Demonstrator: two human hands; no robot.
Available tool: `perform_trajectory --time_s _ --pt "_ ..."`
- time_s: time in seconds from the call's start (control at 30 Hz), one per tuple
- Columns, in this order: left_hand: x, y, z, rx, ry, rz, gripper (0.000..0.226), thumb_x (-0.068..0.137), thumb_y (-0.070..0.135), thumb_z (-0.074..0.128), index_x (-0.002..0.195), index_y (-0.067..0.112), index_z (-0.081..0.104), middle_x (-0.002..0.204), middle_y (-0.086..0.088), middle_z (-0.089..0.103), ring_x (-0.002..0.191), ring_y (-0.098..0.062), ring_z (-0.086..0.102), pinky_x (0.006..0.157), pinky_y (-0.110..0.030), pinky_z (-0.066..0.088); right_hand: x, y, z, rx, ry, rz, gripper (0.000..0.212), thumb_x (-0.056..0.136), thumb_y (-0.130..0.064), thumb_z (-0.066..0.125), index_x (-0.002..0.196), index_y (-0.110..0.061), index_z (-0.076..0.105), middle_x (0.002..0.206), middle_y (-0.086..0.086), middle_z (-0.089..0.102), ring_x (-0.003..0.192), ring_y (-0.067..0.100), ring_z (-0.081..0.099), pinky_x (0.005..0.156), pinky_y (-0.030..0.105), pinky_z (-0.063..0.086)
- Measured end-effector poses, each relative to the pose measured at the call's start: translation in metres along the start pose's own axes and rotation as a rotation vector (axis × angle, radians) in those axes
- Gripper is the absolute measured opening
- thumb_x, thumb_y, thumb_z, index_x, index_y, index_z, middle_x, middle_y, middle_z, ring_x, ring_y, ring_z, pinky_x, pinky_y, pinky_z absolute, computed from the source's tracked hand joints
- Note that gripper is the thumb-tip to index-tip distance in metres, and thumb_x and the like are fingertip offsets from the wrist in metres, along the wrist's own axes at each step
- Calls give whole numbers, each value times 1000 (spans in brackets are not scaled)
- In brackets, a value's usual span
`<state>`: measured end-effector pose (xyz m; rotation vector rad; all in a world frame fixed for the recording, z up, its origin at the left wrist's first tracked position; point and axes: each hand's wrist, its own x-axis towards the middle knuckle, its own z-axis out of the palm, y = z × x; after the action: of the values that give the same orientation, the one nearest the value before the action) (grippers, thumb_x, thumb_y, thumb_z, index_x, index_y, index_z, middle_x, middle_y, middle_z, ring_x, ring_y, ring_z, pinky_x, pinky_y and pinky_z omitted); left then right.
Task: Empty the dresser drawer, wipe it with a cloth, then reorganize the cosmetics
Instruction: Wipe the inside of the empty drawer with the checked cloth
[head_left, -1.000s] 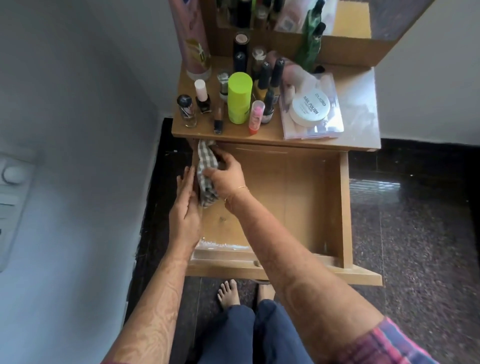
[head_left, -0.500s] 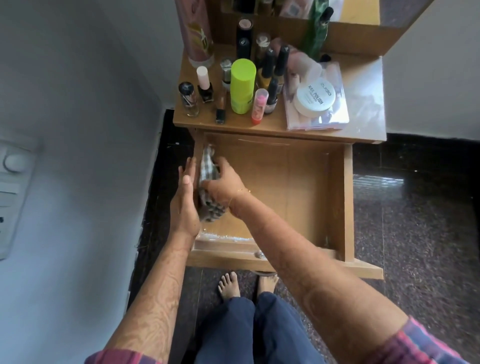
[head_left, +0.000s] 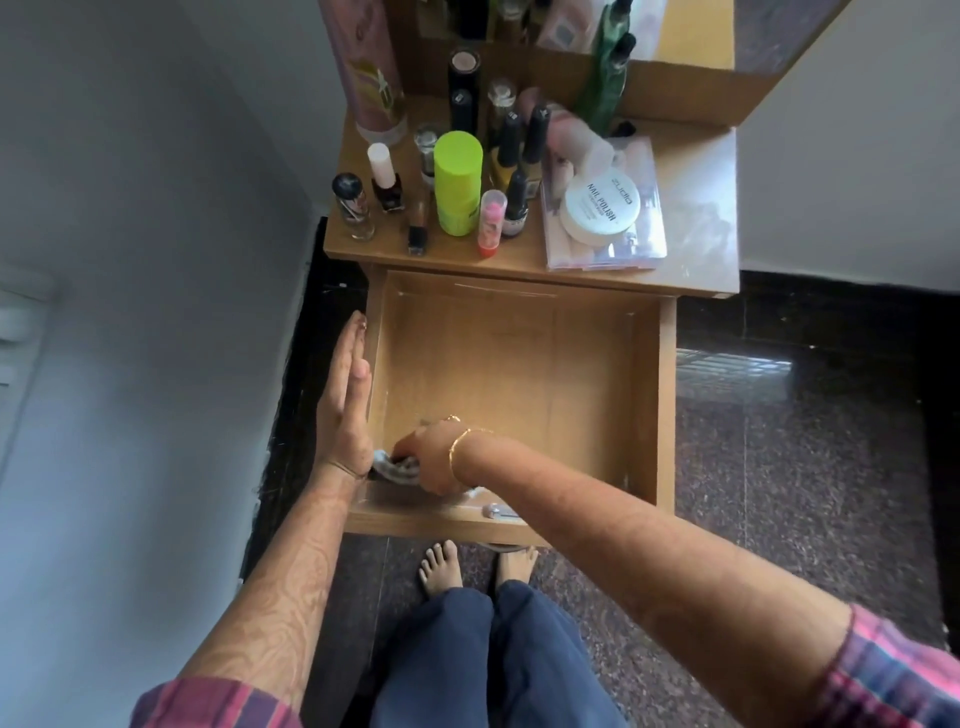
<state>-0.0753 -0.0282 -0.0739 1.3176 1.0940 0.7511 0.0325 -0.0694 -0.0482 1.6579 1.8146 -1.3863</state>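
Note:
The wooden drawer (head_left: 667, 395) stands pulled out and holds no cosmetics. My right hand (head_left: 428, 457) grips a checked cloth (head_left: 392, 467) in the drawer's near left corner; most of the cloth is hidden under the hand. My left hand (head_left: 345, 400) lies flat with straight fingers against the outside of the drawer's left wall. The cosmetics stand on the dresser top (head_left: 696, 208): a lime green tube (head_left: 458, 182), nail polish bottles (head_left: 385, 179), a pink lip balm (head_left: 491, 223) and a white nail polish jar (head_left: 600, 205) on a clear case.
A grey wall runs close along the left. A mirror frame (head_left: 675, 88) rises behind the dresser top, with a tall pink can (head_left: 369, 67) at its left. My bare feet (head_left: 441, 564) stand on the dark speckled floor below the drawer front.
My right hand has dragged the cloth from the far left of the drawer down along the left wall to the near left corner. My left hand stays against the wall outside.

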Motion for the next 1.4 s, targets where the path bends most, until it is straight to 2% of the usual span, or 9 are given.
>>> perform_trajectory --time_s 0.13,0.3,0.53,0.67,0.87,1.03,1.2,1.3,1.4 --pt "0 -1 1 15 14 -17 75 84 58 31 148 18 27 152 7 29 137 4 28 103 -2 23 -36 47 1 -86 -124 92 59 84 -4 49 137 -28 44 135 1 53 120 26 50 94 35 47" --pt "0 0 0 11 12 -13 85 82 72 37 148 19 27 153 8 29 137 4 27 105 -4 24 -61 89 12 -189 -182 308 38 88 -21 50 124 -30 55 123 4 61 113 28 55 91 39 49" --pt "1 -7 -1 -9 -1 -15 81 84 68 37 148 19 25 153 9 27 139 1 24 113 -15 22 -2 -6 20 89 38 50 44 88 -11 44 130 -20 51 132 16 50 124 33 43 104 37 35" --pt "1 -7 0 -35 -16 -6 90 80 76 38 147 17 24 153 7 27 140 0 24 109 -10 22 0 0 20 24 15 100 47 87 -17 44 133 -28 46 139 10 42 125 33 41 98 42 41" --pt "0 -1 -2 -35 -14 -19 89 79 78 37 147 22 24 151 15 27 138 4 24 105 -6 23 -25 35 6 -127 -80 233 43 95 -42 38 126 -18 56 128 11 59 116 32 55 93 37 46" --pt "1 -4 -4 20 -25 -28 89 79 79 34 149 24 23 151 20 25 138 6 23 106 -5 21 17 -17 15 167 -28 144 41 94 -36 39 127 -18 56 129 21 52 124 37 43 106 42 37" --pt "1 -3 -3 5 -16 -56 91 78 80 34 148 24 24 151 17 27 138 6 24 104 -4 23 1 -1 15 98 -56 185 44 92 -25 38 135 -30 45 146 7 37 130 32 40 105 42 39" --pt "3 3 -4 -21 -4 -57 92 77 81 33 147 22 25 150 15 29 137 6 26 104 -4 23 1 14 -4 -10 -62 250 43 92 -47 41 129 -30 54 130 3 58 116 26 56 96 35 44" --pt "4 4 -6 -71 10 -76 89 79 79 36 145 19 27 146 16 33 136 4 29 104 -6 25 5 26 -22 365 232 371 41 90 -51 45 111 -23 65 109 11 65 99 31 61 84 33 47"
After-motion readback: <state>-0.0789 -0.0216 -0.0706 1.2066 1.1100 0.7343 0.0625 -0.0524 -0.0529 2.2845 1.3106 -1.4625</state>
